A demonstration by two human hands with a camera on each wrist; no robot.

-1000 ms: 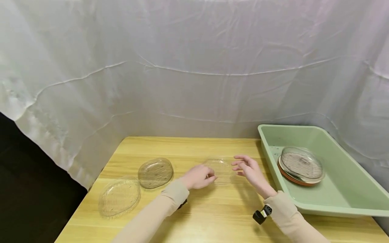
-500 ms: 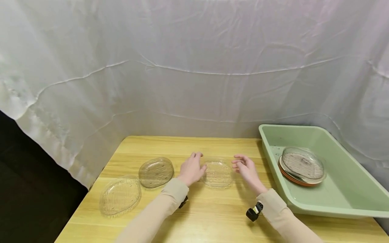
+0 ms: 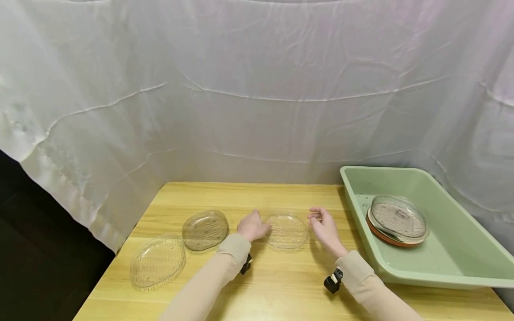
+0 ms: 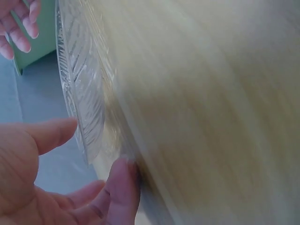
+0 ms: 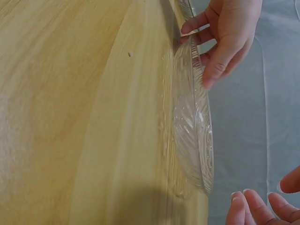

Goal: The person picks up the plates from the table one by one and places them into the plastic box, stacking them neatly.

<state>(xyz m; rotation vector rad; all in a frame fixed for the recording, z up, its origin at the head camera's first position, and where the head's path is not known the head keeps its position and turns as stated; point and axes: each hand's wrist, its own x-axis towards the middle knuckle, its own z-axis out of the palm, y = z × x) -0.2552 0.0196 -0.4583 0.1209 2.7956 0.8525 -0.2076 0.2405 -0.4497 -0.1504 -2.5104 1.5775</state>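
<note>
A clear ribbed oval dish point(image 3: 286, 229) lies on the wooden table between the two hands. My left hand point(image 3: 254, 226) is at its left rim. In the right wrist view, the left thumb point(image 5: 218, 70) meets the rim while the other fingers lie lower along the dish's side. The left wrist view shows a gap between that thumb and the fingertips point(image 4: 123, 176). Just off the dish's right rim, my right hand point(image 3: 324, 227) hovers with loosely bent fingers and holds nothing.
A brownish clear dish point(image 3: 205, 230) and another clear dish point(image 3: 158, 262) lie to the left. On the right stands a green tub point(image 3: 453, 256), holding a stack of plates topped by a clear dish point(image 3: 399, 216). A pale curtain point(image 3: 257, 125) hangs behind the table.
The left hand has drawn back from over the middle dish to its left rim, first spreading its fingers. The right hand has shifted slightly. The dish stays in about the same spot.
</note>
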